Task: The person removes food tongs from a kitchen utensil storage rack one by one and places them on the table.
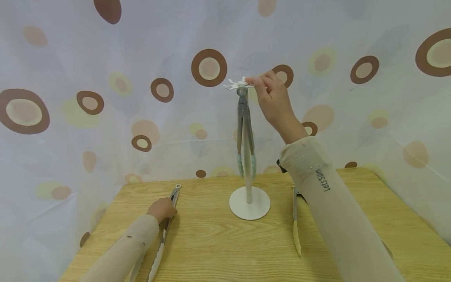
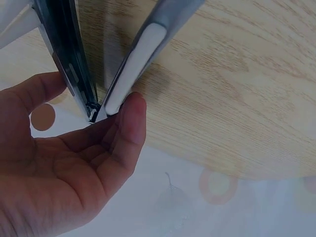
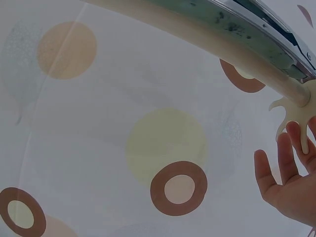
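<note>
A white utensil stand with a round base and a top of curved hooks stands mid-table. From one hook hang grey tongs with mint-green tips, by their ring. At the right of the hooks, my right hand pinches a prong between thumb and index finger; in the right wrist view its other fingers are spread around the prongs. On the left of the table, my left hand grips tongs with whitish tips, thumb on one arm and fingers on the other.
Yellow-tipped tongs lie on the wooden table right of the stand, partly hidden behind my right sleeve. A part of another pale item shows past the sleeve. Behind the table hangs a patterned curtain.
</note>
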Available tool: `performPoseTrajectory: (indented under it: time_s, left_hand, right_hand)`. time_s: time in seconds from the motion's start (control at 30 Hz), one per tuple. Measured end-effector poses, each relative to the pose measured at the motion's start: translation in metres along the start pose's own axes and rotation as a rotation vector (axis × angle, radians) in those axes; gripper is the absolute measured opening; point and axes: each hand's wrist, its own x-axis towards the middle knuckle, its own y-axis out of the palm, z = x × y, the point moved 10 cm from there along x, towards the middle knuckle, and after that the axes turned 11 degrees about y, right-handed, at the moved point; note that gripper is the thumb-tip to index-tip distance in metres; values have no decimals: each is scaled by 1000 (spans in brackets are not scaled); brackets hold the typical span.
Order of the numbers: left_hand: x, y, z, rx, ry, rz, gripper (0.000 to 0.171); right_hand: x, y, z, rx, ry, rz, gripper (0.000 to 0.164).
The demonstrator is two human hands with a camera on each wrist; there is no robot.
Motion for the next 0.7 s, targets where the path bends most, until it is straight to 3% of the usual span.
performPoseTrajectory:
  time_s: [0.4,0.7]
  left_hand:
    - [1,-14,-16,57,34,-42,26]
    - [5,-25,-57,18,171,-103,24]
  right_hand:
    - [0,2,0,5,5,0,39]
    - [-1,3,1,15,10,2,39]
